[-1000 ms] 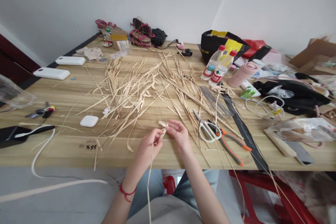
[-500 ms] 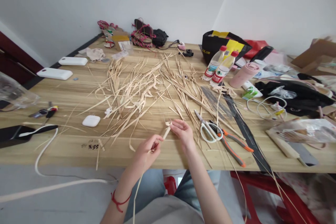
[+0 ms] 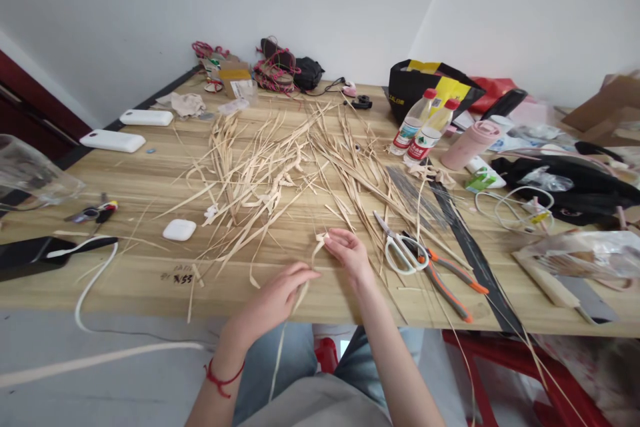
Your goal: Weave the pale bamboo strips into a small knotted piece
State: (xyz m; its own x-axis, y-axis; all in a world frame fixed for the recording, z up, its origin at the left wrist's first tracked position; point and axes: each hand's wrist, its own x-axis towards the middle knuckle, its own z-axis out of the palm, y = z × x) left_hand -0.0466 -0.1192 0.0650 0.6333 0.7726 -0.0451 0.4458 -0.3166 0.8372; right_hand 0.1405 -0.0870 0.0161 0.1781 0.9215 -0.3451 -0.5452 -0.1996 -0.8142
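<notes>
pale straw strip [image 3: 311, 265], taut, slanting off table edge

We see pale tan straw strips [image 3: 270, 173] on a light wood-grain counter [image 3: 125, 180]. The scissors [image 3: 400, 250] have white handles, the pliers [image 3: 450, 277] orange and black ones. Two bottles [image 3: 423, 130] carry red caps (and red labels), beside a pink cup [image 3: 467, 143].

**A makeshift craft room, straw everywhere**

This looked like a home craft workspace: a wooden table [image 3: 125, 187] against bare white walls, dried straw strips [image 3: 270, 167] heaped just beyond the fingers [image 3: 305, 273], scissors [image 3: 400, 247] and pliers [image 3: 450, 277] beside the right hand [image 3: 350, 253], water bottles [image 3: 423, 130] and bags further off.
</notes>
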